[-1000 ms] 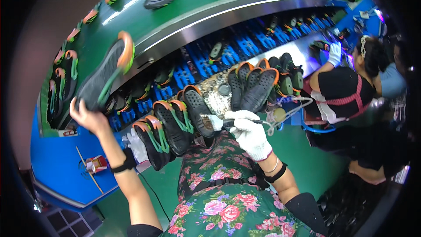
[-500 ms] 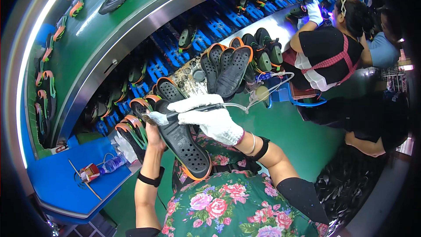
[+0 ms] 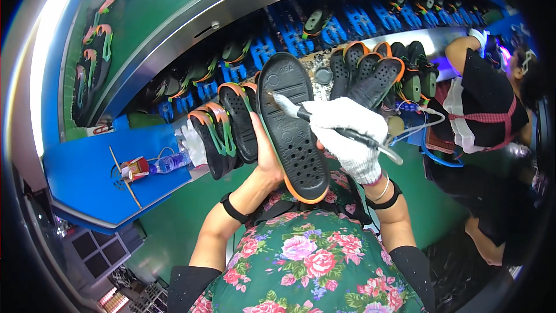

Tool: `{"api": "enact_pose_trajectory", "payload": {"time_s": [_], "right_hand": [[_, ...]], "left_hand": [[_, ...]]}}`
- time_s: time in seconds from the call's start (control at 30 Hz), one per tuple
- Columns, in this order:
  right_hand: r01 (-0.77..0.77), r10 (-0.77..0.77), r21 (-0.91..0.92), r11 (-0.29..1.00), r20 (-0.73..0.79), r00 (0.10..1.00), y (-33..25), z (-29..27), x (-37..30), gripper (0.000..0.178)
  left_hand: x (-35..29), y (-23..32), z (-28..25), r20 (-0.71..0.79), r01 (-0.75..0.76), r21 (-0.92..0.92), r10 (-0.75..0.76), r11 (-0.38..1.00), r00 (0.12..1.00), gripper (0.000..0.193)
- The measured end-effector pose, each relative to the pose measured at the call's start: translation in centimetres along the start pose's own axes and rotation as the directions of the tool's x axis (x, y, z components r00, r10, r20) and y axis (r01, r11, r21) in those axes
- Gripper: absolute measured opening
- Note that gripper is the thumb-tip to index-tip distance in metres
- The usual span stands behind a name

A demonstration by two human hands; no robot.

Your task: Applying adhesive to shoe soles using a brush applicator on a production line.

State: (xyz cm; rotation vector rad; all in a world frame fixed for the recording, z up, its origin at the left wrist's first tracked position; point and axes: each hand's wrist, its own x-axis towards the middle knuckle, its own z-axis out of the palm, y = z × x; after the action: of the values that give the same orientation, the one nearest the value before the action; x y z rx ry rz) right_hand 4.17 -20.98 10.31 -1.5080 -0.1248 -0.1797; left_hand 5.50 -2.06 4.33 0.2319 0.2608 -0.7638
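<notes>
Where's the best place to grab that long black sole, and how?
Probably the middle of the black sole, by its long edges, coming from the left, where the bare left hand holds it. It's long and narrow, and the brush and gloved right hand are over its visible face.

Got a black shoe (image 3: 294,139) in my bare left hand (image 3: 267,156), orange-rimmed holey end toward me. My white-gloved right hand (image 3: 348,130) has a brush (image 3: 288,106), tip right at the shoe's face. Strappy shoes (image 3: 208,142) sit left of it, bottle (image 3: 169,163) farther left, co-worker (image 3: 478,101) well off to its right.
</notes>
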Motion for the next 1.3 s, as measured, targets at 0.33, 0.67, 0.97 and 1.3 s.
{"api": "enact_pose_trajectory", "payload": {"time_s": [0.33,0.67,0.97,1.3], "right_hand": [[0.513,-0.520,-0.581,0.632,0.173,0.837,-1.9,1.1,3.3,0.031],[0.465,-0.437,-0.382,0.799,0.163,0.885,-1.5,1.6,2.0,0.030],[0.540,-0.473,-0.242,0.806,0.286,0.833,-0.1,2.2,1.4,0.029],[0.579,-0.501,-0.168,0.798,0.349,0.792,0.7,2.3,1.0,0.030]], "left_hand": [[-0.1,-1.4,0.8,-0.178,-0.168,0.317,0.232,0.934,0.956,0.104],[0.4,-0.7,-2.2,0.077,-0.174,0.071,0.168,0.982,0.983,0.113],[0.3,0.5,-3.0,-0.139,-0.173,0.361,0.237,0.916,0.962,0.107],[0.3,1.3,-5.4,-0.056,-0.194,0.635,0.295,0.748,0.954,0.113]]}}
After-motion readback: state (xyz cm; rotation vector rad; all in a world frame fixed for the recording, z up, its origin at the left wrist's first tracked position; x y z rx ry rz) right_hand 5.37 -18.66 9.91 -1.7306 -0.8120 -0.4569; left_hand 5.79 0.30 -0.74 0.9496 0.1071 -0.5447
